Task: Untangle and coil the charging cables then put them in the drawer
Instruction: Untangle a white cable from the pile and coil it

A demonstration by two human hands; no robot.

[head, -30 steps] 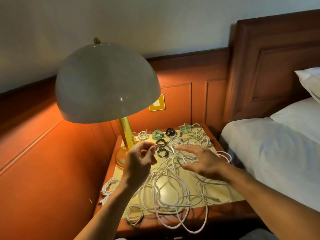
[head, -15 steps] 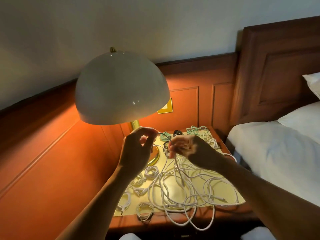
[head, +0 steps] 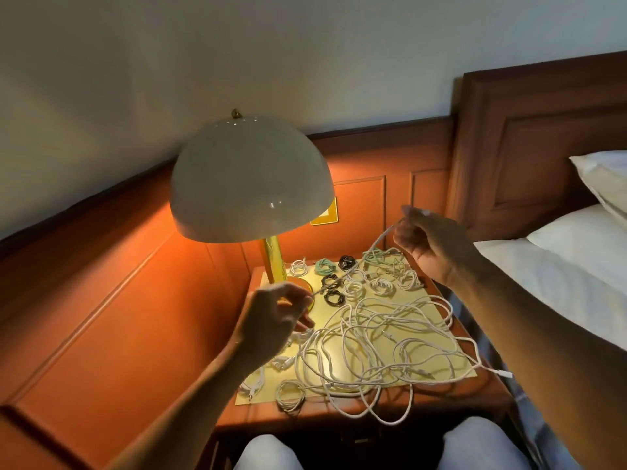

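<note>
A big tangle of white charging cables point(head: 376, 344) sprawls over the nightstand top point(head: 451, 398), with loops hanging off the front edge. One white cable point(head: 359, 262) is stretched taut above it. My left hand point(head: 274, 317) pinches one end of it low near the lamp base. My right hand point(head: 427, 242) grips the other part, raised at the right. Small coiled cables, white point(head: 383, 284), green point(head: 324, 266) and black point(head: 332, 295), lie at the back of the top. No drawer is visible.
A domed lamp point(head: 251, 181) with a brass stem stands at the back left of the nightstand. Wood panelling runs along the left and back. A bed with white sheets point(head: 549, 276) and pillows is at the right. My knees point(head: 268, 452) sit below the front edge.
My hands were close together with the cable between them. They have pulled apart: the right hand rose up to the right, the left dropped lower left, drawing the cable straight.
</note>
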